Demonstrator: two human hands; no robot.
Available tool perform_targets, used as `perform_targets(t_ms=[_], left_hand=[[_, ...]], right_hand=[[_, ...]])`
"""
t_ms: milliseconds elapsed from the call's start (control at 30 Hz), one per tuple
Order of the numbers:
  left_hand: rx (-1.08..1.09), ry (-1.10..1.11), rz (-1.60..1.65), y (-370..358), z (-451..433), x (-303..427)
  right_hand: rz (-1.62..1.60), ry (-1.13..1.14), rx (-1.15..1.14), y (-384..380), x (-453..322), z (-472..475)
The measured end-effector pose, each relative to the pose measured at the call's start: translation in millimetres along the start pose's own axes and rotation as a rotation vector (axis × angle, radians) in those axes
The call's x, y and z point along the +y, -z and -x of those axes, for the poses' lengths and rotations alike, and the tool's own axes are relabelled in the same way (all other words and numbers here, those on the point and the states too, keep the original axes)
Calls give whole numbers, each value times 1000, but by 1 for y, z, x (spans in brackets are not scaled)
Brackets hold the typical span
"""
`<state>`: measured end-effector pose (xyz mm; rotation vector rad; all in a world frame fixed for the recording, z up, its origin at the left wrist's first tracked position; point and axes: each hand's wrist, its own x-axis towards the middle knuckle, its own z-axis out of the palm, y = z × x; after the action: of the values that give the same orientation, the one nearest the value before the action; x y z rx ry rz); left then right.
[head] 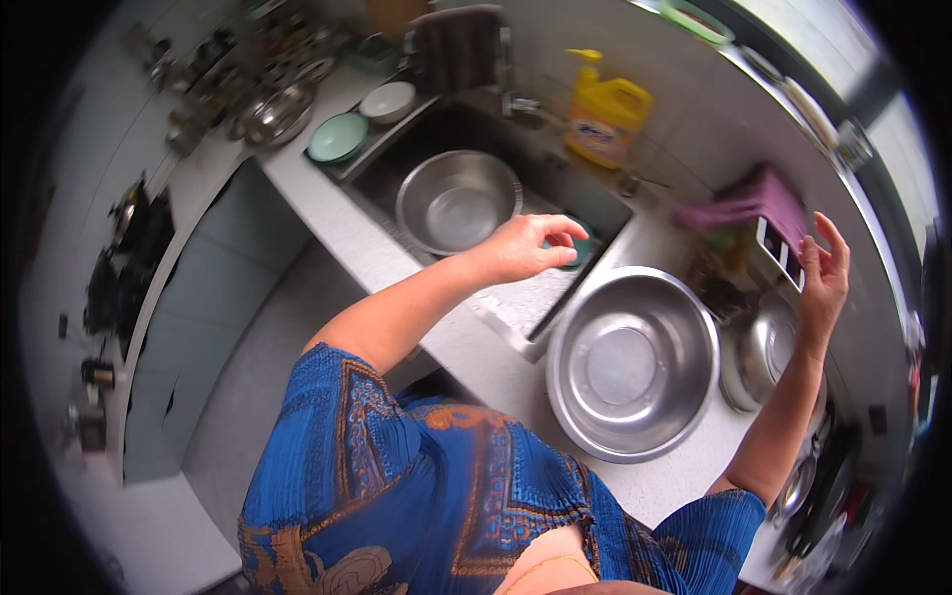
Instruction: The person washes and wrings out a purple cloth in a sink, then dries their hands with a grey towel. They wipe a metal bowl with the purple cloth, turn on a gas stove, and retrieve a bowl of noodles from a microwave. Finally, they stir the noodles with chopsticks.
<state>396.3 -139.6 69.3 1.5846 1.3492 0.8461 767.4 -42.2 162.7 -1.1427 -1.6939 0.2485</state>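
My left hand (532, 245) is over the sink (379, 178), fingers loosely curled and apart, holding nothing visible. Partly hidden behind its fingertips is a teal round item (584, 242); whether they touch I cannot tell. Just beyond that wrist, a stainless steel basin (461, 201) stands in the sink. A larger stainless steel basin (621, 364), with no contents visible, rests on the countertop (513, 379) between my arms. At the right, my right hand (825, 271) is raised with bent, parted fingers, nearest to a purple cloth (770, 201) and a white slotted holder (777, 253).
A yellow pump bottle (606, 119) stands behind the sink, near the faucet (524, 108). Green (338, 137) and white (388, 100) bowls sit at its left end. Metal pots (766, 342) crowd the right wall. Metal bowls (275, 119) stand at the far left corner.
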Motion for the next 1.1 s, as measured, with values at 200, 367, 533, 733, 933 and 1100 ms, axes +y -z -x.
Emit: perform_targets(t_ms=[200, 367, 533, 733, 933, 1100], left_hand=[[101, -91, -354, 79, 72, -29], [135, -103, -417, 153, 118, -70], [71, -106, -358, 269, 142, -136], [26, -55, -322, 350, 161, -174], [98, 25, -221, 385, 155, -195], [85, -62, -186, 379, 143, -178]], right_hand=[[-94, 103, -176, -96, -78, -11], [-143, 161, -314, -211, -134, -16], [-161, 62, -508, -376, -210, -6], [-231, -71, -655, -483, -240, -19], [-332, -169, -261, -563, -232, -59], [-275, -253, -67, -634, -227, -63]])
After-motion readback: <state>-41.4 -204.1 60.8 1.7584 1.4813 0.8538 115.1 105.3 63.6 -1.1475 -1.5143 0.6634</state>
